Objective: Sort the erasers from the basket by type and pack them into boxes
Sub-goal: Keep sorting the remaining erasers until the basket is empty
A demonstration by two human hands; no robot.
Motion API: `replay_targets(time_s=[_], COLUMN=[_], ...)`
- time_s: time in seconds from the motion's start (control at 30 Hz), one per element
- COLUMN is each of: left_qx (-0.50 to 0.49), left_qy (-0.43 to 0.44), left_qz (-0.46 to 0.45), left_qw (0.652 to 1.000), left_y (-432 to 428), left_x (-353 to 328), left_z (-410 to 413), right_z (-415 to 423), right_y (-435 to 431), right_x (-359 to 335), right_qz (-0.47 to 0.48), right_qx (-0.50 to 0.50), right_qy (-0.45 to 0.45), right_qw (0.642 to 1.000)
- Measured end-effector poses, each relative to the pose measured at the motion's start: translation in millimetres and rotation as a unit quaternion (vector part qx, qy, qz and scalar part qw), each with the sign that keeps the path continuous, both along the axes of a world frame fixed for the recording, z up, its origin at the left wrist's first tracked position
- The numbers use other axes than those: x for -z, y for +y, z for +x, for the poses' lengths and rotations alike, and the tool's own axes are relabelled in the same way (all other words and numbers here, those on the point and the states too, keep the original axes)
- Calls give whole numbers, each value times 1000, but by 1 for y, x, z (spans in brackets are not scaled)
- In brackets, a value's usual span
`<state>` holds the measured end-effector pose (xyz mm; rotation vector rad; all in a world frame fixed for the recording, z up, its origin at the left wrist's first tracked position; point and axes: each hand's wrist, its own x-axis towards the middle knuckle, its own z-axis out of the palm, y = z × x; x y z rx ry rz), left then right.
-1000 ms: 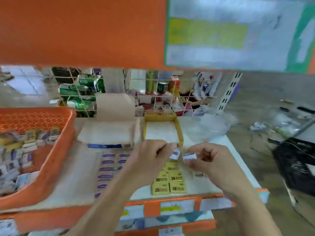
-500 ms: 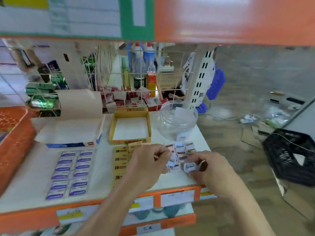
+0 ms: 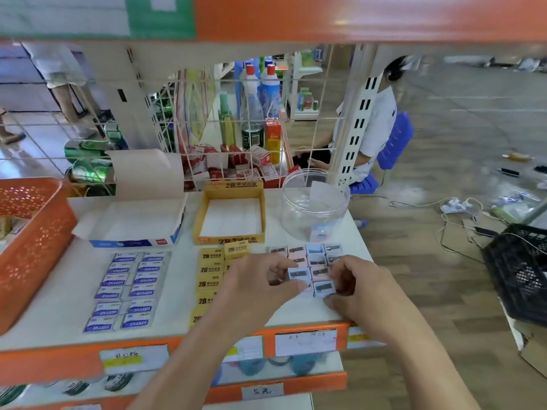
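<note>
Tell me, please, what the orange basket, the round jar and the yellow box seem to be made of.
Orange basket: likely moulded plastic, semi-glossy; its wall is pierced with a regular hole pattern. Round jar: clear plastic probably, though glass is possible; shiny and see-through, with a paper slip visible inside. Yellow box: printed cardboard, matte; thin folded walls and plain white interior.

Orange basket (image 3: 44, 241) is looking like perforated plastic. Clear jar (image 3: 299, 214) is showing glossy smooth plastic; yellow box (image 3: 231, 239) is reading as matt cardboard.
</note>
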<state>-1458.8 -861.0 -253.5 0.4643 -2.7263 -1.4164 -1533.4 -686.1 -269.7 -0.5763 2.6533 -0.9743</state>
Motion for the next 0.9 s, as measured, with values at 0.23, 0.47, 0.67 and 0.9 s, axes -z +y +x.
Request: replay_targets(time_s=[0.23, 0.47, 0.67, 0.9], left_qx=[50, 83, 77, 119], left_qy=[39, 45, 60, -49], left_qz=[14, -22, -174, -252], left_qw=[998, 995, 980, 959], left_y=[21, 35, 24, 11], left_x=[-5, 2, 7, 9], left_z=[-7, -19, -20, -22], right_z=[1, 0, -15, -22], right_y=[10, 19, 27, 15], right_x=[-8, -12, -7, 0], right_qz=[-83, -112, -23, 27], right_qx=[-37, -50, 0, 22], right_qy=[-17, -20, 38, 35], right_qw=[996, 992, 999, 999])
